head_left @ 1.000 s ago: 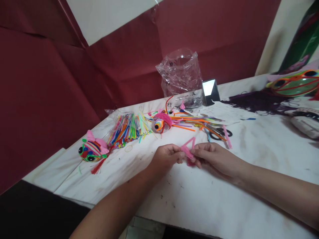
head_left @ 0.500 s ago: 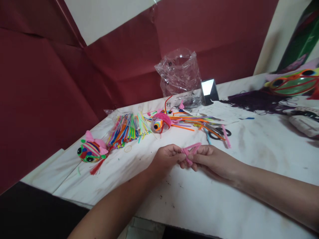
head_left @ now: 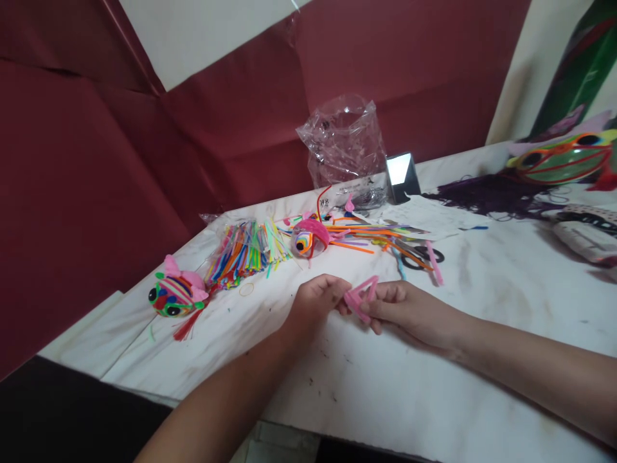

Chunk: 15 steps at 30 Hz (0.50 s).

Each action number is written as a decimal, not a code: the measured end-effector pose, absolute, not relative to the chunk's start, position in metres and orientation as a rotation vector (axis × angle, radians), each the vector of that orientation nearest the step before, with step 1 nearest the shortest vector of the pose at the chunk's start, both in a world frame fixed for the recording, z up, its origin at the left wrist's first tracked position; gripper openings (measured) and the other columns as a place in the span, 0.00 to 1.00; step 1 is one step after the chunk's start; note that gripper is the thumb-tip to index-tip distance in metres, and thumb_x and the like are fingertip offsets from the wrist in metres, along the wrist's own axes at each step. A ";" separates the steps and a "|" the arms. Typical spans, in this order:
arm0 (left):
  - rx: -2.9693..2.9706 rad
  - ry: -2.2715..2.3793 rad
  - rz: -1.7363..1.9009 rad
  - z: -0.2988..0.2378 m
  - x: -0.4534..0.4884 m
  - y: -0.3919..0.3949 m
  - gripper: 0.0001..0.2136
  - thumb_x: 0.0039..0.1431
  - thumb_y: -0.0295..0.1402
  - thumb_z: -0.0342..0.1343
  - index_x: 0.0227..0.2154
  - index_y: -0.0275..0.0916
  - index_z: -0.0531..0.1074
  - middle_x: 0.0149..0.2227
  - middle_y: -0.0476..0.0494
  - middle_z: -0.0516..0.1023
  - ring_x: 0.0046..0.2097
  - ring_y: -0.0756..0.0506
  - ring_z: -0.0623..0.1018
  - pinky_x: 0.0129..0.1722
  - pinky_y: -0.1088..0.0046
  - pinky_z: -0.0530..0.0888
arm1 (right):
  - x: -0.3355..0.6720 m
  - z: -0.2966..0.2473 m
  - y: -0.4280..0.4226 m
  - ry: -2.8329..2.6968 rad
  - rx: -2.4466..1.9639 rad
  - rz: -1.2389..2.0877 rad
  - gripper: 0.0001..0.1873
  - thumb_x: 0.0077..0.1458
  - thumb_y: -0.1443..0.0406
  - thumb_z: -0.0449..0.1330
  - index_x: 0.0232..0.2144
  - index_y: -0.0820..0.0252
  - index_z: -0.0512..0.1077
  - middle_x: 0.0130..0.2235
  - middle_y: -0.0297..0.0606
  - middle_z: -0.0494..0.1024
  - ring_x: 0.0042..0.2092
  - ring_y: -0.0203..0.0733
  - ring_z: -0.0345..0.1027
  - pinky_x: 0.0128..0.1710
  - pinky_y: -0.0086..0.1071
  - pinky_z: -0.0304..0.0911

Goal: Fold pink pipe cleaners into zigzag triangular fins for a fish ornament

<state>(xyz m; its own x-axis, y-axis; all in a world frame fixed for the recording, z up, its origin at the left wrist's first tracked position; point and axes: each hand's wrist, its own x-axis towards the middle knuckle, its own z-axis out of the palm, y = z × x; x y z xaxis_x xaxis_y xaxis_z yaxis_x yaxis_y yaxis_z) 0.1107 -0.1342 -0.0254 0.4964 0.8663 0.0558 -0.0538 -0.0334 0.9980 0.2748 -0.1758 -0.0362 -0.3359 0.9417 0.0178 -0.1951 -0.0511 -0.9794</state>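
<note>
A pink pipe cleaner (head_left: 359, 299), bent into a small triangle, is held above the white table between my two hands. My left hand (head_left: 318, 299) pinches its left corner between thumb and fingers. On the other side, my right hand (head_left: 398, 305) grips the right part with thumb and forefinger. Just beyond the hands lies a pink craft fish head (head_left: 311, 239) with a large ringed eye. Right of that are scissors (head_left: 421, 256), partly under loose pipe cleaners (head_left: 357, 230), and a short pink pipe cleaner (head_left: 435, 263).
A finished-looking colourful fish (head_left: 176, 289) sits at the left, beside a bundle of pipe cleaners (head_left: 245, 247). Behind stand a clear plastic bag (head_left: 347, 145) and a small dark-framed device (head_left: 403, 178). Purple strands (head_left: 482, 196) and another craft fish (head_left: 563, 157) lie at the right.
The pink triangle has turned and shifted slightly left, showing more of its shape. My hands have drawn a little apart, both still holding it.
</note>
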 end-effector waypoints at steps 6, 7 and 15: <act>1.441 0.877 0.925 -0.024 0.111 -0.133 0.08 0.46 0.34 0.58 0.21 0.34 0.68 0.17 0.52 0.68 0.22 0.53 0.66 0.26 0.76 0.62 | 0.277 -0.039 -0.173 -1.300 -1.005 1.461 0.18 0.48 0.53 0.58 0.19 0.63 0.71 0.20 0.34 0.69 0.24 0.33 0.60 0.27 0.29 0.55; 1.419 0.885 0.956 -0.025 0.112 -0.134 0.08 0.47 0.34 0.57 0.22 0.34 0.68 0.17 0.52 0.68 0.22 0.53 0.66 0.26 0.76 0.62 | 0.277 -0.040 -0.173 -1.303 -1.029 1.434 0.19 0.48 0.53 0.58 0.19 0.63 0.71 0.20 0.34 0.69 0.24 0.33 0.60 0.27 0.29 0.55; 1.345 0.837 0.814 -0.030 0.118 -0.137 0.08 0.47 0.34 0.56 0.21 0.35 0.66 0.17 0.51 0.67 0.22 0.53 0.66 0.25 0.75 0.61 | 0.273 -0.047 -0.176 -1.415 -1.075 1.362 0.18 0.47 0.52 0.60 0.22 0.62 0.71 0.21 0.31 0.68 0.23 0.30 0.55 0.22 0.26 0.49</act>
<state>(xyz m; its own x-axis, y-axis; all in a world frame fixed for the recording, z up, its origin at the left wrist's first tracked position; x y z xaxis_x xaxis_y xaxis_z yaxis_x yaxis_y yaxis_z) 0.1179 -0.1369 -0.0299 0.4803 0.8761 -0.0423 -0.0178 0.0580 0.9982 0.2726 -0.1758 -0.0467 -0.2467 0.9688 0.0227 0.0143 0.0271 -0.9995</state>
